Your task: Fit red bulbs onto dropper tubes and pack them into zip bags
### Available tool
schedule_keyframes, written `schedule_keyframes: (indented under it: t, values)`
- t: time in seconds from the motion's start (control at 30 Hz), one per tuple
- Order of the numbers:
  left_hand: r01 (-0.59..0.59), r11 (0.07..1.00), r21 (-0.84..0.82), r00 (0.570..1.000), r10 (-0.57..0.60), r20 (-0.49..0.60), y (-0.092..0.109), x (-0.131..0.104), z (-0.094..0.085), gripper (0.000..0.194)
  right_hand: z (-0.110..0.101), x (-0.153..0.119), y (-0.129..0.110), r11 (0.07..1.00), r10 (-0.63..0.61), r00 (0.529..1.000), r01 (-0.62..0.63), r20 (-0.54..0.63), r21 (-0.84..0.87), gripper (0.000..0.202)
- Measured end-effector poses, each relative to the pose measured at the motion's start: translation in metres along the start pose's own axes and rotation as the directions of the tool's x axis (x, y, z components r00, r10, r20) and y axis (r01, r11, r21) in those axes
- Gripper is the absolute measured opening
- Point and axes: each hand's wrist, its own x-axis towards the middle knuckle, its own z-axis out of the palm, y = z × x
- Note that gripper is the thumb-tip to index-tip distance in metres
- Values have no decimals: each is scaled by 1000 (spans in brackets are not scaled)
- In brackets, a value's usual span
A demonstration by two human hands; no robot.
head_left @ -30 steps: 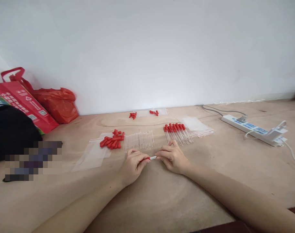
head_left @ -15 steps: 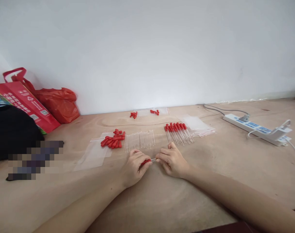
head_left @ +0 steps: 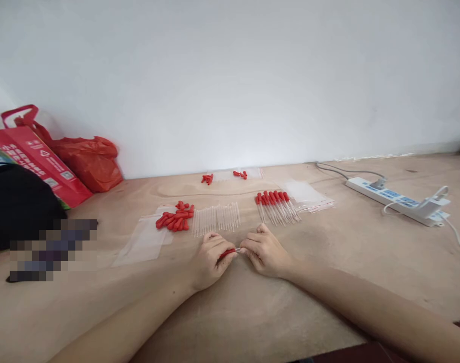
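Left hand (head_left: 210, 259): bare, slim, smooth across the back. Right hand (head_left: 265, 252): bare, of similar build, knuckles softly rounded. Nails on both are too small or hidden to assess. Left forearm (head_left: 150, 312): bare up to the frame edge, narrow at the wrist and widening toward the elbow; one small, round dark spot (head_left: 174, 292) near the wrist. Right forearm (head_left: 346, 287): bare to the frame edge, likewise tapered, surface even.

Red bag (head_left: 40, 164) w/ recycling sign (head_left: 45, 153); wht txt (head_left: 22, 160) unreadable.
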Motion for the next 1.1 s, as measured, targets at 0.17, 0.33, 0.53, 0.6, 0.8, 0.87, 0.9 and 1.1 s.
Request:
schedule_keyframes:
  t: [0.17, 0.33, 0.53, 0.6, 0.8, 0.87, 0.9, 1.1]
  values:
    - [51, 999, -1, 999, -51, -5, -4, 3, -3, 19, -2, 4, 3, 999, 18, 999, -17, 30, -30, 27]
    - [87, 996, 22, 996, -87, 15, -9, 5, -8, 20, -15, 7, -1, 989, 56, 995, -44, 79, -142, 20]
    - [227, 962, 153, 967, -204, -151, -13, 0, -9, 28, -20, 6, 11, 952, 277, 959, -266, 61, -149, 20]
    - [316, 935, 164, 943, -291, -159, -16, -1, -10, 32, -22, 7, 27, 875, 471, 882, -472, -36, -111, 22]
    - [385, 910, 155, 922, -388, -17, -19, -1, -12, 12, -28, 20, 71, 583, 790, 584, -810, -186, -63, 23]
    - [380, 912, 151, 924, -383, -15, -18, -1, -12, 11, -24, 25, 75, 555, 796, 565, -824, -216, -112, 22]
    - [381, 913, 149, 924, -383, -17, -18, -1, -12, 11, -22, 28, 76, 542, 797, 560, -828, -225, -141, 23]
    - [384, 914, 133, 922, -387, -5, -19, -2, -11, 10, -7, 35, 75, 477, 816, 534, -838, -222, -265, 20]
